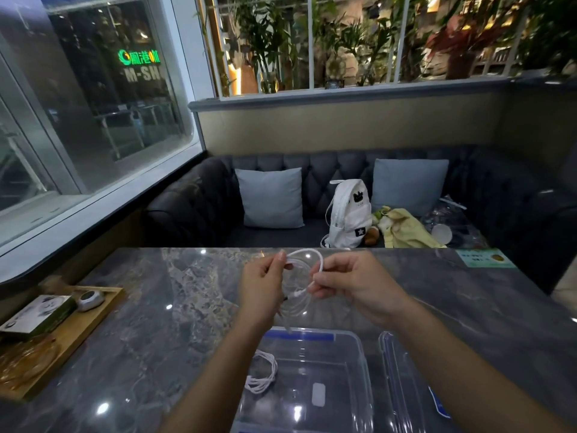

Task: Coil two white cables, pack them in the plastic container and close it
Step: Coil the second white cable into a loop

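Both of my hands hold a white cable (305,256) in loops above the grey marble table (156,307). My left hand (262,285) pinches the loops at their left side. My right hand (349,284) grips the cable near its plug end on the right. Below them stands a clear plastic container (359,364), open. Inside it, at its left, lies a second white cable (263,375), coiled. The container's clear lid (402,379) with a blue clip lies on the table just right of it.
A wooden tray (93,320) at the table's left edge carries a small box, a silver gadget and an amber glass dish. A green card (484,258) lies at the far right corner. Behind the table stands a dark sofa with cushions and a white backpack (346,214).
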`<state>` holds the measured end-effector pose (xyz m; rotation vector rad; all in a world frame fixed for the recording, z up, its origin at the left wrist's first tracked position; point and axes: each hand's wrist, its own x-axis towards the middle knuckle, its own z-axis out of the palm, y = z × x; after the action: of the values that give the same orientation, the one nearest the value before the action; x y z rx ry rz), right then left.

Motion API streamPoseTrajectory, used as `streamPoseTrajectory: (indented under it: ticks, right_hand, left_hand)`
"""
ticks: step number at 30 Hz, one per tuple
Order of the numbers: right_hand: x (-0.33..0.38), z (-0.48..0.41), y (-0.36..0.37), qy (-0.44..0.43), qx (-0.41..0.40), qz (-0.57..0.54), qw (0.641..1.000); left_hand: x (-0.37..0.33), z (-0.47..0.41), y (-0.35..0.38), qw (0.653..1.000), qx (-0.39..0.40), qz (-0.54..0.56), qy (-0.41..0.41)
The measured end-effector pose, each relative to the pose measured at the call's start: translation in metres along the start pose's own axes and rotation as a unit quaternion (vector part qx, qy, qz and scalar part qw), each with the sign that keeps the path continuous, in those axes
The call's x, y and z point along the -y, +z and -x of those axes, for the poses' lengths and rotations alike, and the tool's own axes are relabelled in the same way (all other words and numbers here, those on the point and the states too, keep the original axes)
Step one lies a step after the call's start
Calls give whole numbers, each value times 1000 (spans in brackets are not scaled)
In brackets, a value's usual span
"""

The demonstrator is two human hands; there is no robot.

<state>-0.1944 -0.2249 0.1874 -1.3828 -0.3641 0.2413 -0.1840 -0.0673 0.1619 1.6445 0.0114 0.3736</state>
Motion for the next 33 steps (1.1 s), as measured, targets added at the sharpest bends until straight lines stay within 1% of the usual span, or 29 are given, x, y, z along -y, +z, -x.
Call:
streamPoseTrajectory:
  ticks: [2, 4, 6, 7, 8, 9, 10, 12, 13, 15, 16, 21, 24, 28, 31, 32, 33]
  right_hand:
    - [-7, -1, 2, -11, -31, 67, 997]
    - [-18, -1, 5, -33, -65, 196, 978]
    - [-32, 0, 7, -84, -106, 333, 933]
    - [-39, 1, 8, -111, -127, 380, 909]
    - [-43, 3, 9, -133, -144, 403, 894]
    - [-46, 4, 9, -145, -157, 403, 890]
    - [-47, 3, 8, -145, -165, 386, 896]
    - [-47, 1, 5, -106, -155, 330, 925]
    - [-45, 1, 3, -77, -134, 294, 943]
    - [-41, 0, 0, -43, -66, 204, 976]
    - [-40, 1, -1, -37, -40, 173, 983]
    - [-41, 0, -7, -34, -6, 150, 988]
    - [-35, 0, -18, -33, 13, 175, 984]
    - [-26, -6, -33, -60, -63, 237, 968]
    - [-19, -11, -33, -72, -114, 254, 958]
    - [-17, -11, -32, -56, -113, 262, 957]
    - [-16, -9, -31, -27, -90, 263, 960]
  left_hand:
    - [-2, 1, 2, 997, 15, 67, -45]
    - [-4, 3, 4, 988, 35, 125, -81]
    - [-6, 6, 5, 981, 56, 157, -102]
    - [-6, 8, 5, 977, 64, 171, -109]
    - [-8, 10, 5, 973, 72, 186, -116]
    - [-8, 11, 5, 969, 82, 198, -121]
    - [-9, 12, 5, 966, 91, 205, -125]
    - [-11, 14, 4, 961, 113, 212, -135]
    - [-12, 15, 4, 958, 125, 218, -141]
    - [-13, 15, 5, 951, 144, 228, -148]
    - [-14, 15, 5, 951, 149, 228, -149]
    - [-15, 10, -1, 956, 141, 213, -143]
    - [-12, 7, -8, 965, 121, 189, -136]
    - [-7, 9, -14, 972, 109, 151, -142]
    - [-9, 10, -13, 974, 117, 137, -134]
    - [-10, 10, -12, 976, 118, 132, -128]
    - [-11, 10, -12, 978, 118, 125, -122]
